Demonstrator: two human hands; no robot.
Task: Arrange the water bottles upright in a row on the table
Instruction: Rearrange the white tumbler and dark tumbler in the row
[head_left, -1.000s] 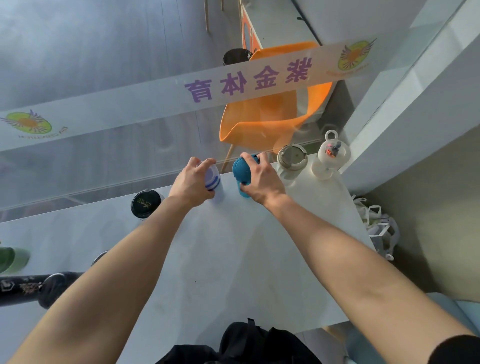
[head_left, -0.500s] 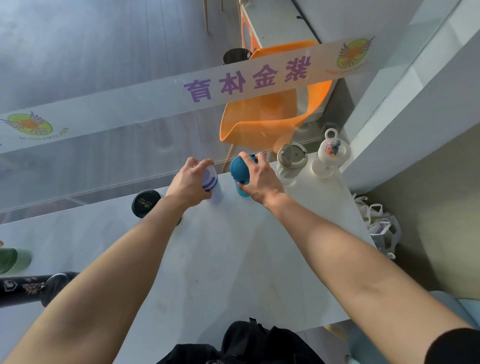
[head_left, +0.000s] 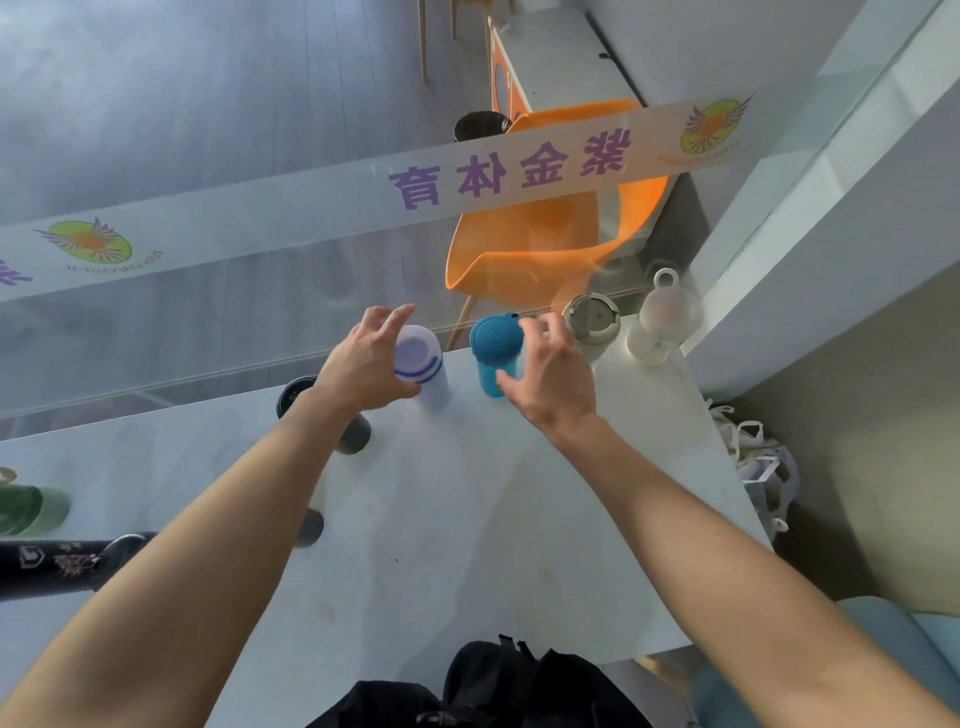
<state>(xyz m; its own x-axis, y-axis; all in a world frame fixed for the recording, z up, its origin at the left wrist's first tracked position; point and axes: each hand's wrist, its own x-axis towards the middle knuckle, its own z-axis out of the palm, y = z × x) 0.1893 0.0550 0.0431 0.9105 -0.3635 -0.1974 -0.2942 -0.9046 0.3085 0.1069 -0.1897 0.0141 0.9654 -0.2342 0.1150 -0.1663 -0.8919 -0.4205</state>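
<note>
A row of upright bottles stands along the far edge of the white table (head_left: 467, 519). From left to right they are a black bottle (head_left: 293, 395), a pale lilac bottle with blue stripes (head_left: 422, 358), a blue bottle (head_left: 493, 349), a grey-lidded tumbler (head_left: 592, 323) and a translucent white bottle with a loop (head_left: 666, 322). My left hand (head_left: 363, 366) hovers beside the lilac bottle with its fingers spread. My right hand (head_left: 553, 382) is just right of the blue bottle, fingers apart, holding nothing. A black printed bottle (head_left: 62, 564) lies on its side at the left. A green bottle (head_left: 28, 509) shows at the left edge.
Another dark bottle (head_left: 310, 527) peeks out from under my left forearm. A glass partition with a banner (head_left: 363, 208) rises right behind the row, and an orange chair (head_left: 524, 249) is beyond it. A black bag (head_left: 467, 691) lies at the near edge, and white bags (head_left: 761, 462) sit on the floor to the right.
Both hands gripped the lilac and blue bottles before. Now their fingers have spread and come off, and both bottles stand upright on their own.
</note>
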